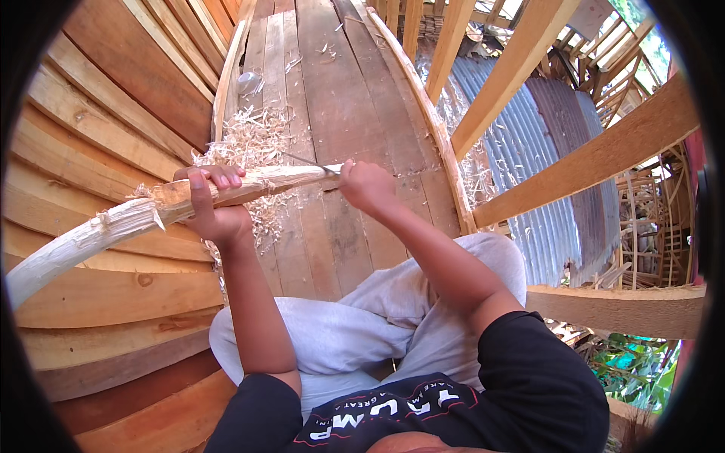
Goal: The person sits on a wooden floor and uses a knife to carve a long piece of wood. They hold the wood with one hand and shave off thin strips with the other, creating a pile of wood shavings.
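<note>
A long, partly peeled wooden pole (83, 235) slants from the lower left up to the middle. My left hand (215, 200) is wrapped round it, thumb pointing up. By the pole's right end my right hand (366, 186) is closed in a fist on a knife (306, 159). Its thin dark blade reaches leftward from the fist and lies against the pale shaved end of the pole. The knife's handle is hidden inside the fist. Curled wood shavings (257, 136) are heaped on the floor behind and below the pole.
I sit cross-legged on a plank floor (332, 83). A wall of overlapping boards (113, 143) rises close on the left. Wooden railing posts (513, 72) stand on the right, with corrugated metal sheets (529, 166) beyond. A clear plastic cup (249, 83) lies by the left wall.
</note>
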### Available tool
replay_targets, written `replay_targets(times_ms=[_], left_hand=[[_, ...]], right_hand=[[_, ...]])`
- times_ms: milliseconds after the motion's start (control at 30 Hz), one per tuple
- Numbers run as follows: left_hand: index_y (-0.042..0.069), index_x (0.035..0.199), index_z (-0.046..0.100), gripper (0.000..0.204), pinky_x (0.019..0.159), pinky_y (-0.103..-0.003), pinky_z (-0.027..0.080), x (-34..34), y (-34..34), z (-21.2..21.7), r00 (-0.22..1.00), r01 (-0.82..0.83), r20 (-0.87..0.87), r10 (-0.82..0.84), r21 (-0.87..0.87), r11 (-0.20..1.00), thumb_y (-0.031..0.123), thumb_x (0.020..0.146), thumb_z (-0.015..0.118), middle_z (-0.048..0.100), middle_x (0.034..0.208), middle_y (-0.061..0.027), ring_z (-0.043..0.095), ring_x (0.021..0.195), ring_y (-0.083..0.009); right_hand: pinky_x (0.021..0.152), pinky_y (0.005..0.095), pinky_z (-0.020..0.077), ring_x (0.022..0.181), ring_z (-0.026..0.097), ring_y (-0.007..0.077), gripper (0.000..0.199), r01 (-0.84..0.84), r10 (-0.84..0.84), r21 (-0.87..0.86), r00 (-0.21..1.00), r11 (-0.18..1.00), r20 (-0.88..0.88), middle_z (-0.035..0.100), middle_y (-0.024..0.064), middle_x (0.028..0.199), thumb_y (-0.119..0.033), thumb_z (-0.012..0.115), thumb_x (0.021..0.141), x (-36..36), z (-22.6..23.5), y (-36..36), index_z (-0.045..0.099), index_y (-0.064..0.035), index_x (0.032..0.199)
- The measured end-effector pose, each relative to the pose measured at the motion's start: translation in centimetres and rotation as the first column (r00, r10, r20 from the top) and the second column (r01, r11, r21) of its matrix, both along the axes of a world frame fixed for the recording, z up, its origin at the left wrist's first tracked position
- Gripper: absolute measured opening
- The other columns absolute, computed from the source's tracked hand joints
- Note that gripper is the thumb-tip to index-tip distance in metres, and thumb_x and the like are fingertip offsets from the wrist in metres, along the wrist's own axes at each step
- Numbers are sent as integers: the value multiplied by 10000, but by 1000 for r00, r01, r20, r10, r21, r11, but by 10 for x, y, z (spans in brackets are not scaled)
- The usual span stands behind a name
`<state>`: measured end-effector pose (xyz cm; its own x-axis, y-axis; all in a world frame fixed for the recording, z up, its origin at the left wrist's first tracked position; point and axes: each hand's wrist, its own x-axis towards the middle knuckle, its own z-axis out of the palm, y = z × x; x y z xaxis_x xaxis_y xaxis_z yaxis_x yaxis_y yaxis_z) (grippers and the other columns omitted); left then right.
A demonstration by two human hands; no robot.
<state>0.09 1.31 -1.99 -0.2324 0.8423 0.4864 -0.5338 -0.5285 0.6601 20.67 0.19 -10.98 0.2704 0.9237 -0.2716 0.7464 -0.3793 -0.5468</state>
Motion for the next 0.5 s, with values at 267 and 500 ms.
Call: replay_targets(times_ms=[267,500], left_hand=[[88,799,475,52,603,-356,470,2,1,1,998,13,55,-13,-10,1000,102,812,523,453,590,-52,459,529,-168],[76,791,484,56,567,-343,470,14,-6,11,981,-170,78,179,-110,979,78,773,538,436,566,-50,451,511,-164]], right_hand=[[848,523,473,926,611,464,474,-56,55,4,994,998,96,633,298,983,-278,335,941,67,-91,11,666,59,899],[912,484,472,1041,599,423,468,-38,34,-38,995,999,-98,636,243,1099,-271,292,960,-11,5,5,659,11,1025]])
